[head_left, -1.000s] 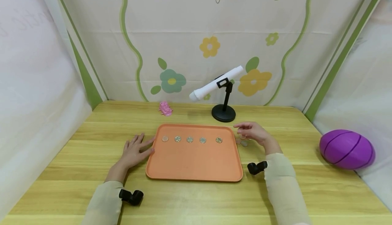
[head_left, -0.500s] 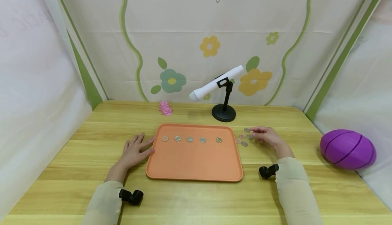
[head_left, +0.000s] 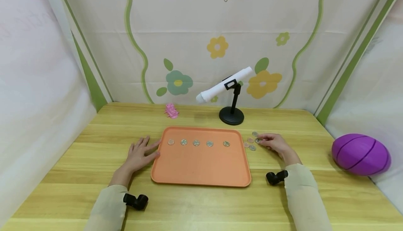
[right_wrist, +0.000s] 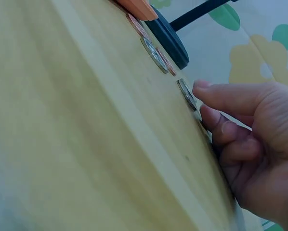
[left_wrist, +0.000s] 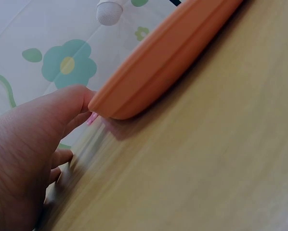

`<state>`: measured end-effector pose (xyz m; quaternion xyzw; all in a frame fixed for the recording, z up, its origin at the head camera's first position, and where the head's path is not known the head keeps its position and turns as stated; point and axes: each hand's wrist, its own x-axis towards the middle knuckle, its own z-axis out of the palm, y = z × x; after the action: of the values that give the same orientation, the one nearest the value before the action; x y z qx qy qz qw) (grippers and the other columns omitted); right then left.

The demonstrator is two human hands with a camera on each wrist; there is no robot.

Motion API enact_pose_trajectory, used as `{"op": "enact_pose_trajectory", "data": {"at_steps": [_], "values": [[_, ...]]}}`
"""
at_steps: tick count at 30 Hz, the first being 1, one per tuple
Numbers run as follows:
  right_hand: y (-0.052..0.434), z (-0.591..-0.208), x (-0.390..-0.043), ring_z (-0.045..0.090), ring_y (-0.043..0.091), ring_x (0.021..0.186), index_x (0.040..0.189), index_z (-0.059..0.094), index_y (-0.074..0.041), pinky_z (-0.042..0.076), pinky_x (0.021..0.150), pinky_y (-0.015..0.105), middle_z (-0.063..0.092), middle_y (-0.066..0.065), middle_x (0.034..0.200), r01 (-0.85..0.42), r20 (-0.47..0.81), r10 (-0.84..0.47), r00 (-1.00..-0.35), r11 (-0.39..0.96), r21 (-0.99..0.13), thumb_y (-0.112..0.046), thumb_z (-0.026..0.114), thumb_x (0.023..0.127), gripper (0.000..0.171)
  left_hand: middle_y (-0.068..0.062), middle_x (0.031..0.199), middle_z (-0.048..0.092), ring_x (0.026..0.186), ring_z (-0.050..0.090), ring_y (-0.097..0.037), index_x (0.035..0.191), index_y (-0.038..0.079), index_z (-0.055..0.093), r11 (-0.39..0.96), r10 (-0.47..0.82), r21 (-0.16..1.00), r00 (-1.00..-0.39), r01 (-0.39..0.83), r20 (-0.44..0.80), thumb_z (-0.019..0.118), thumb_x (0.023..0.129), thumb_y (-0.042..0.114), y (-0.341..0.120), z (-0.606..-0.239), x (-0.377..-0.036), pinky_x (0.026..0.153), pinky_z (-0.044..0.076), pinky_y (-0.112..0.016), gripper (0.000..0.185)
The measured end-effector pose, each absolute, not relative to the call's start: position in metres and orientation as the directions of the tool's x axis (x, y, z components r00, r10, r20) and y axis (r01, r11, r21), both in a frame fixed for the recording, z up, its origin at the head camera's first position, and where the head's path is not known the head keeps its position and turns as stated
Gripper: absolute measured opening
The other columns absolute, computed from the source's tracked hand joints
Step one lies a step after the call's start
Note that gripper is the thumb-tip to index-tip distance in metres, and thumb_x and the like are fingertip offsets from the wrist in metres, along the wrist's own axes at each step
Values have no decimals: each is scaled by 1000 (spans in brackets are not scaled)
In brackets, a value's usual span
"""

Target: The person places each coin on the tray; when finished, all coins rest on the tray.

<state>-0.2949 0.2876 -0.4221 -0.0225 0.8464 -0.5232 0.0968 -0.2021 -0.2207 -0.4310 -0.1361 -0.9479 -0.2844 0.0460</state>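
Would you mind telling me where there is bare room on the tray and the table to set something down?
The tray is bare in front of its row of coins. The table is bare left of the left hand. It is crowded right of the tray, where the right hand touches loose coins.

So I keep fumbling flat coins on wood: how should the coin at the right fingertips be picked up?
Pinch its thin rim, coming from above. The coin lies flat on the table with no raised part, so the right hand could probably tip one edge up with a fingertip or slide it clear of the other coins first.
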Motion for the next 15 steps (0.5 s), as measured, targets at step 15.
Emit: {"op": "enact_pose_trajectory", "data": {"at_steps": [15], "values": [[279,-421,-294,41,14,63,100,56,9,36,52,23,47,6,73,-101,-33,-218,-975,574,-812,-2,59,80,23,-25,137,17,124,6,-42,130,18,43,803,237,519,-956,292,171,49,84,43,-221,-430,-203,91,-2,-59,52]]}}
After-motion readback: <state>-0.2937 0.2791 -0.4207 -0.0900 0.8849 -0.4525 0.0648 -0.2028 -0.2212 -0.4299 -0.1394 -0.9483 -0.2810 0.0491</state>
